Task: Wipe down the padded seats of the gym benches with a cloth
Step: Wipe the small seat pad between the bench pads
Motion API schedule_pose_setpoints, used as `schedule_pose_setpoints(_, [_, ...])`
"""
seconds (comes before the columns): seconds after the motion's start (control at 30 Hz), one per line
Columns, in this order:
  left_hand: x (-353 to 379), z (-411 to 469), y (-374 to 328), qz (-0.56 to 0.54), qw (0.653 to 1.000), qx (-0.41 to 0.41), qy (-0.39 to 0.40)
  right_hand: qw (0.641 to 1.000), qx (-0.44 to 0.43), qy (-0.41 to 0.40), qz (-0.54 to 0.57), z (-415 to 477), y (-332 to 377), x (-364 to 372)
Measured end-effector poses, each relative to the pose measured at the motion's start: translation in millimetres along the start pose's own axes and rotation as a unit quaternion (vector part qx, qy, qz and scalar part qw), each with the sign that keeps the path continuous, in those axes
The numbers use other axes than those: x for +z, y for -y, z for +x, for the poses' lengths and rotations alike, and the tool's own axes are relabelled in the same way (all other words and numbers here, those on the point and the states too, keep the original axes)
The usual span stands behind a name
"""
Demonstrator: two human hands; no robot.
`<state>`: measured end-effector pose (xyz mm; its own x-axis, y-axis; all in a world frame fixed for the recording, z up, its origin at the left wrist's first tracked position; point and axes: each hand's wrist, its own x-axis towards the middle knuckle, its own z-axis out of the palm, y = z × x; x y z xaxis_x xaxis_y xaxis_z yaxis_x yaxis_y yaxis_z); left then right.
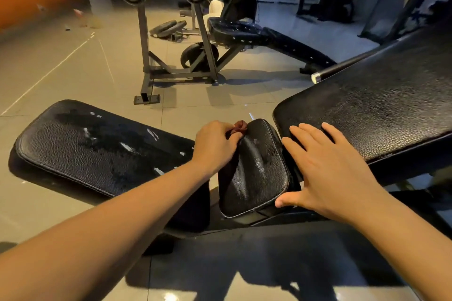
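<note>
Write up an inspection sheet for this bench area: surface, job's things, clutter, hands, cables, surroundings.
Surface: small seat pad, black, creased, with glossy streaks; long pad to its left shows wet-looking patches and white marks.
Job's things: dark red cloth bunched at the seat pad's far edge.
Clutter: weight plates lying on the tiled floor.
Hands: left hand grips the cloth; right hand lies flat, fingers on the back pad.
Cables: nothing seen.
Surroundings: second bench and a rack beyond.

free: floor (pixel 73 68) left | blocked: rack uprights (pixel 144 39) ahead, backrest pad (pixel 379 110) right
</note>
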<state>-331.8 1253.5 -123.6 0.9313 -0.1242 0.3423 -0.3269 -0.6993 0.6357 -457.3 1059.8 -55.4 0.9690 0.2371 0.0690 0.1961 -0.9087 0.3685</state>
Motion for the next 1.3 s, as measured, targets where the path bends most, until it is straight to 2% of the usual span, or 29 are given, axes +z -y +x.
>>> schedule_pose_setpoints(0.07, [-7.4,-21.6,-7.4,0.004,0.999,0.03,0.014,1.0,0.002,-0.001,0.003,0.7,-0.6,0.7])
schedule_pose_setpoints(0.13, [-20.8,-59.4,-14.3,-0.001,0.991,0.128,0.04,1.0,0.0,0.001,0.002,0.9,-0.7,2.0])
schedule_pose_setpoints(0.2, [-33.8,-85.9,-14.6,-0.001,0.973,0.206,0.104,1.0,-0.002,0.001,-0.001,0.9,-1.1,4.3])
schedule_pose_setpoints(0.27, [-34.2,-83.2,-8.3,-0.002,0.97,0.216,0.108,1.0,-0.002,-0.006,0.0,1.2,-1.3,4.9])
schedule_pose_setpoints(0.37, [-18.9,-51.3,-5.7,-0.008,0.989,0.138,0.059,1.0,-0.002,-0.013,0.005,1.8,-0.9,4.6])
schedule_pose_setpoints(0.5, [0.8,7.6,2.4,-0.047,0.997,-0.054,0.011,1.0,-0.002,-0.012,0.005,1.6,-1.2,3.2])
schedule_pose_setpoints(0.53, [2.7,10.1,1.1,-0.063,0.994,-0.084,-0.002,1.0,-0.002,-0.01,0.006,1.7,-1.1,2.5])
schedule_pose_setpoints(0.6, [4.2,-4.3,-8.5,-0.09,0.992,-0.091,-0.003,1.0,0.0,-0.006,0.007,1.4,-1.2,2.0])
schedule_pose_setpoints(0.67, [-7.7,-40.5,-22.8,-0.123,0.992,-0.023,0.026,1.0,0.002,-0.009,0.007,1.4,-0.7,1.4])
schedule_pose_setpoints(0.77, [-28.6,-92.9,-28.2,-0.084,0.97,0.207,0.097,1.0,-0.002,-0.015,0.002,1.2,-0.7,1.4])
schedule_pose_setpoints(0.8, [-29.4,-93.4,-22.4,-0.068,0.96,0.254,0.1,1.0,0.0,-0.015,0.001,1.4,-1.0,1.2])
schedule_pose_setpoints(0.83, [-26.8,-86.4,-16.3,-0.056,0.959,0.262,0.091,1.0,0.001,-0.014,0.002,1.3,-1.0,1.1])
schedule_pose_setpoints(0.87, [-20.5,-73.7,-12.0,-0.044,0.968,0.235,0.074,1.0,0.001,-0.016,0.004,1.3,-1.0,1.4])
schedule_pose_setpoints(0.93, [-2.9,-34.5,-6.5,-0.041,0.99,0.128,0.028,1.0,0.001,-0.018,0.008,1.4,-0.5,2.1])
schedule_pose_setpoints(1.0, [10.0,5.1,0.8,-0.044,0.999,0.022,0.001,1.0,0.0,-0.018,0.009,0.4,0.5,1.1])
schedule_pose_setpoints(1.1, [13.2,8.0,-2.3,-0.03,0.999,-0.013,-0.013,1.0,0.001,-0.019,0.012,-0.5,-0.2,0.9])
schedule_pose_setpoints(1.13, [8.3,-7.3,-8.1,-0.027,1.0,0.007,0.001,1.0,0.002,-0.019,0.011,-0.5,-0.3,0.7])
schedule_pose_setpoints(1.2, [-8.3,-52.0,-19.5,-0.036,0.993,0.107,0.033,1.0,0.003,-0.019,0.006,-0.3,-0.3,0.8])
schedule_pose_setpoints(1.3, [-25.4,-91.2,-15.1,-0.069,0.965,0.232,0.101,1.0,0.004,-0.023,-0.003,0.9,0.0,1.5])
